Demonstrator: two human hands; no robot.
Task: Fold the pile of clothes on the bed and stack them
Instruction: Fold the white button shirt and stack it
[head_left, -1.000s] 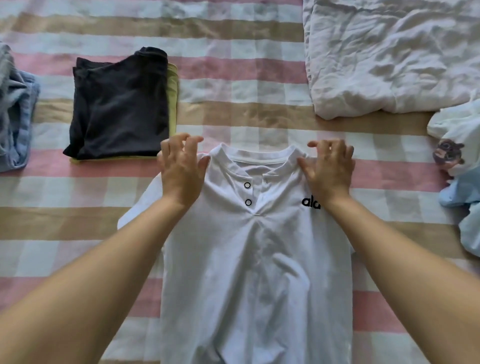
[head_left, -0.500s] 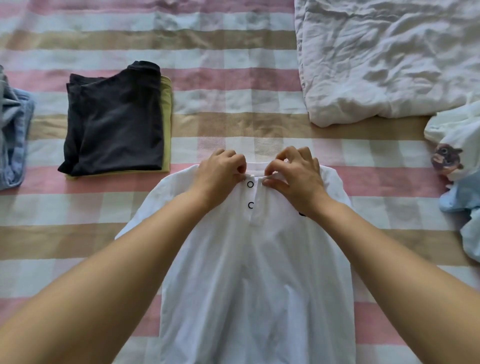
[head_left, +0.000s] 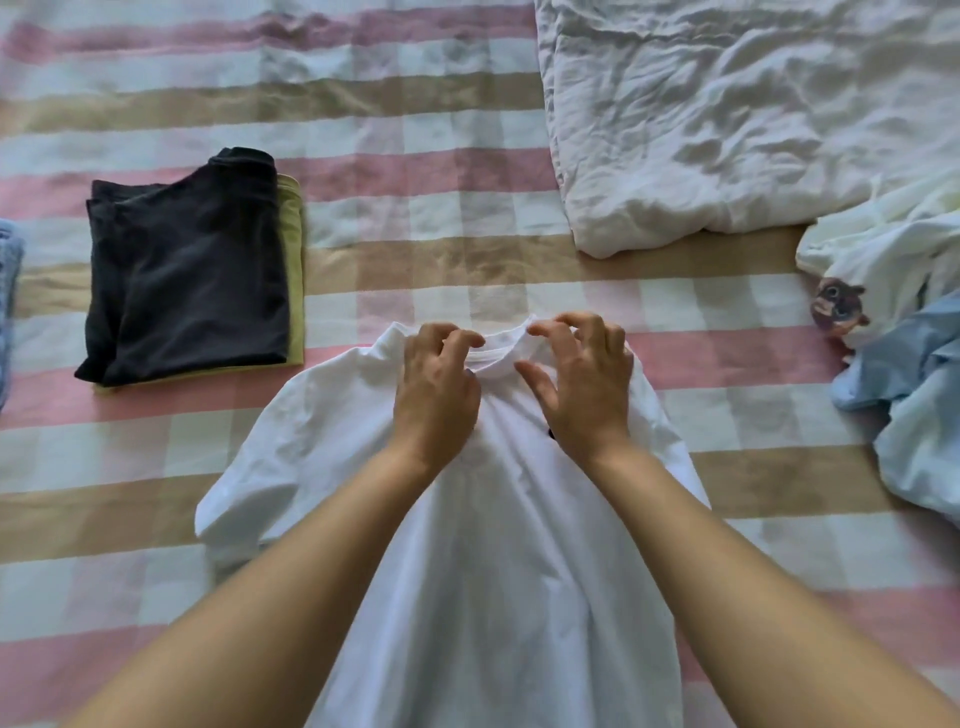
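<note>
Head view: a white shirt (head_left: 493, 571) lies spread flat on the bed (head_left: 415, 208), in the middle of the picture, directly in front of the person. Its neckline (head_left: 498, 349) points away from them and its body runs down to the lower edge of the frame. The cloth is plain white and softly creased. The short sleeve (head_left: 249, 493) on the person's left lies spread out to the side. A small dark mark (head_left: 550, 434) shows on the chest just beside the right wrist, mostly hidden.

Both hands are on the shirt at the neckline, close together. The left hand (head_left: 436, 395) has its fingers curled down onto the cloth at the collar's left side. The right hand (head_left: 582, 384) has its fingers bent like a claw over the collar's right side, the thumb held apart from them. I cannot tell whether either hand actually pinches the fabric or only touches it.

The bed cover is checked in pink, tan and white. To the left, well apart from the shirt, a folded black garment (head_left: 192, 270) sits on top of a folded yellow-green garment (head_left: 293, 249). A bit of blue cloth (head_left: 8, 291) shows at the left edge. A crumpled white sheet (head_left: 727, 114) lies at the upper right. At the right edge is an unfolded heap: a white garment (head_left: 883, 249) with a cartoon patch (head_left: 837, 306), and a light blue garment (head_left: 914, 405).
</note>
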